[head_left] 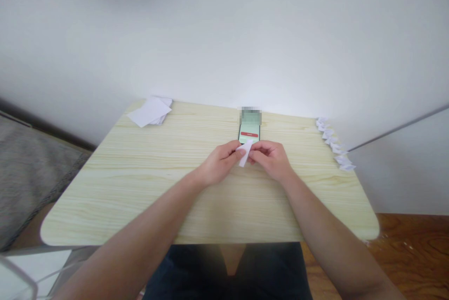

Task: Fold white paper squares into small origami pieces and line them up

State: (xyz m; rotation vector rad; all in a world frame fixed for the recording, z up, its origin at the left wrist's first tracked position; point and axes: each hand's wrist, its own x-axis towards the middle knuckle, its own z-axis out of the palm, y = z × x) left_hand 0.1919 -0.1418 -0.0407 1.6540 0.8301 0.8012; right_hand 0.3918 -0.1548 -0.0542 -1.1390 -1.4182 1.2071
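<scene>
Between my two hands is a small folded piece of white paper (245, 154), narrow and slanting, held above the middle of the table. My left hand (221, 162) pinches its left side, the thumb lying on top. On the other side my right hand (271, 157) grips the paper's right edge with curled fingers; some of its fingertips are hidden. Just beyond the paper lies a phone (249, 134) with a lit green screen and a red bar, its upper part blurred out.
A stack of white paper sheets (150, 112) lies at the table's far left corner. Several folded white paper pieces (330, 140) stand in a row along the right edge. The pale wood table (140, 178) meets a white wall (224, 38) at the back.
</scene>
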